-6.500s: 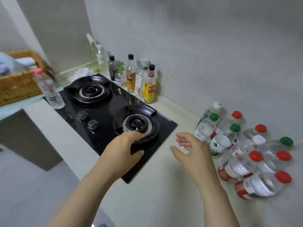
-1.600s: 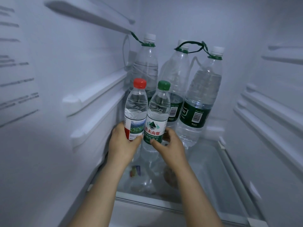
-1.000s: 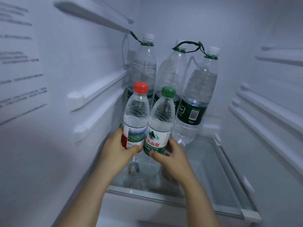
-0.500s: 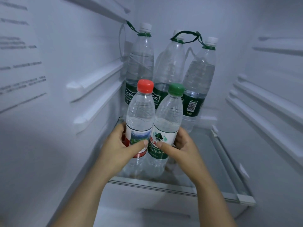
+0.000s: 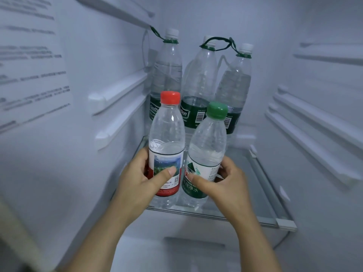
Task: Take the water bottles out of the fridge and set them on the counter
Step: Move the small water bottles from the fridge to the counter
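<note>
I look into an open fridge. My left hand (image 5: 140,178) grips a small red-capped water bottle (image 5: 167,132) around its red and white label. My right hand (image 5: 222,183) grips a small green-capped water bottle (image 5: 209,138) around its green label; this one tilts slightly right. Both bottles are held side by side near the front of the glass shelf (image 5: 261,185); whether they touch it I cannot tell. Three tall clear bottles with dark green labels (image 5: 198,83) stand at the back of the same shelf.
Green carrying loops (image 5: 218,43) join the tall bottles' necks. Shelf rails run along the left wall (image 5: 117,91) and right wall (image 5: 314,122). A printed sheet (image 5: 33,71) is on the left wall. Below the shelf is a white drawer front (image 5: 194,244).
Both hands have drawn the two small bottles from beside the tall bottles toward the front edge of the shelf. The green-capped bottle now leans to the right.
</note>
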Demonstrator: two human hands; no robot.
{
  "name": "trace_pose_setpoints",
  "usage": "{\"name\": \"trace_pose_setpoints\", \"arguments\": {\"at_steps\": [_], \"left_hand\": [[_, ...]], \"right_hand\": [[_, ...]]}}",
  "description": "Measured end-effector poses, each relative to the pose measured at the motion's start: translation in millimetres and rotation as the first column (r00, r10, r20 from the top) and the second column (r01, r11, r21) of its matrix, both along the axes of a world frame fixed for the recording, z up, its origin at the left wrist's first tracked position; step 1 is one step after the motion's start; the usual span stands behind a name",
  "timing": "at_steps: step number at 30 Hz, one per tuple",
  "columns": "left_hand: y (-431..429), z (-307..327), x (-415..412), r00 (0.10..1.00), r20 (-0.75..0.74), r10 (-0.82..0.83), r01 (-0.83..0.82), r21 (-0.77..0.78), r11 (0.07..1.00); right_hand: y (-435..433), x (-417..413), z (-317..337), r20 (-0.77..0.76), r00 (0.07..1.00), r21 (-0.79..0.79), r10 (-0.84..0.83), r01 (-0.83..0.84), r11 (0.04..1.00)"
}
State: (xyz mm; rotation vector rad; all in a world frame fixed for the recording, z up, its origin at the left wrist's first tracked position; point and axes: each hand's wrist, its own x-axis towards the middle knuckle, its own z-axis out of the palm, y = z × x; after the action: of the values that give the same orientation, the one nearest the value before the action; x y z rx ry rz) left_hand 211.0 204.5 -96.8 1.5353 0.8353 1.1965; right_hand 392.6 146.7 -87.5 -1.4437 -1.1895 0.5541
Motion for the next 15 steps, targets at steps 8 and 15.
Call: {"name": "trace_pose_setpoints", "arguments": {"at_steps": [8, 15], "left_hand": [[-39.3, 18.6, -12.2, 0.995, 0.092, -0.029, 0.030, -0.009, 0.999], [-86.6, 13.2, -22.2, 0.999, 0.052, -0.002, 0.003, -0.027, 1.000]], "right_hand": [[-38.7, -4.1, 16.3, -0.072, 0.997, 0.061, 0.038, -0.034, 0.998], [-78.0, -9.6, 9.6, -0.073, 0.996, 0.042, 0.056, -0.053, 0.998]]}}
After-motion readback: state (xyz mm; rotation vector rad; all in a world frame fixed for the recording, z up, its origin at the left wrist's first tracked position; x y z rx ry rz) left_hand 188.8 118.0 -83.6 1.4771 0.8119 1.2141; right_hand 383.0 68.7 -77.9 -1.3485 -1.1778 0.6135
